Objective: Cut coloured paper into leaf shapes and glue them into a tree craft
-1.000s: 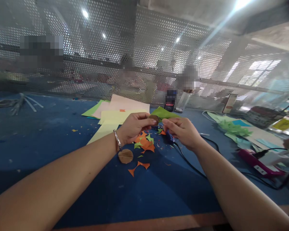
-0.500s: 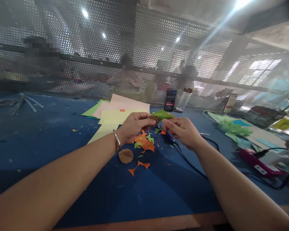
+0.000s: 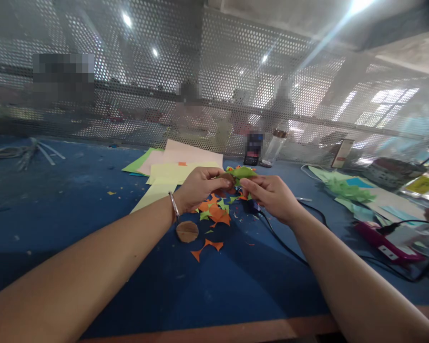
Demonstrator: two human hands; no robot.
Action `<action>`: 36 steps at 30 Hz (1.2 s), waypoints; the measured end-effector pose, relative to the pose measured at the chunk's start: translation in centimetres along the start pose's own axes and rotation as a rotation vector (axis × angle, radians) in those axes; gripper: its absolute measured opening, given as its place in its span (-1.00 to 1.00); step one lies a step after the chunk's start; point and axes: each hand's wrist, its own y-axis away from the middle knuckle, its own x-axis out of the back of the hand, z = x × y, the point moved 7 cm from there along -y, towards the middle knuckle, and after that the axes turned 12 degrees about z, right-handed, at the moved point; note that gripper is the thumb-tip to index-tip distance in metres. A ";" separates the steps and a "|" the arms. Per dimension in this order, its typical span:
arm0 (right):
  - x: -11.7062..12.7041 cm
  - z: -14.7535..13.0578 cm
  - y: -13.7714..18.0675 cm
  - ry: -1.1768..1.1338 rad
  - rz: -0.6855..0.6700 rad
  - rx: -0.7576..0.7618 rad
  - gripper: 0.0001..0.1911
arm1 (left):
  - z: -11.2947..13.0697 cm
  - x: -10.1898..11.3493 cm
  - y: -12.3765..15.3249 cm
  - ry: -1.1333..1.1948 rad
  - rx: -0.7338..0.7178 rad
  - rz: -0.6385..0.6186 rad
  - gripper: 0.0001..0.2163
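My left hand (image 3: pixel 200 188) pinches a brown disc (image 3: pixel 229 178), my right hand (image 3: pixel 271 194) the green paper (image 3: pixel 246 172), likely light, easily creased and best held by its edge.

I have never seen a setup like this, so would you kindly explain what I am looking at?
There is no machine here: a person works with two bare hands, and one head-worn camera looks forward and down at them. The left hand holds a brown round piece against green paper. The right hand is closed at the paper's other side; exactly what it grips is hidden. On the blue table lie orange scraps, another brown disc, stacked paper sheets and a magenta power strip. Behind stands a perforated screen.
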 end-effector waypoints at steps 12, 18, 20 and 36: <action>0.2 0.2 -0.1 -0.033 0.012 -0.020 -0.44 | -0.3 0.1 -0.2 0.093 0.027 0.037 -0.79; 0.1 0.1 0.0 -0.048 0.015 -0.028 -0.44 | -0.5 0.0 -0.1 0.084 0.052 0.030 -0.80; 0.1 0.0 0.0 -0.055 0.014 -0.025 -0.44 | -0.6 0.1 -0.1 0.089 0.053 0.032 -0.80; 0.4 -0.2 -0.1 -0.037 0.010 0.036 -0.45 | -0.2 0.1 -0.2 0.074 -0.001 0.005 -0.90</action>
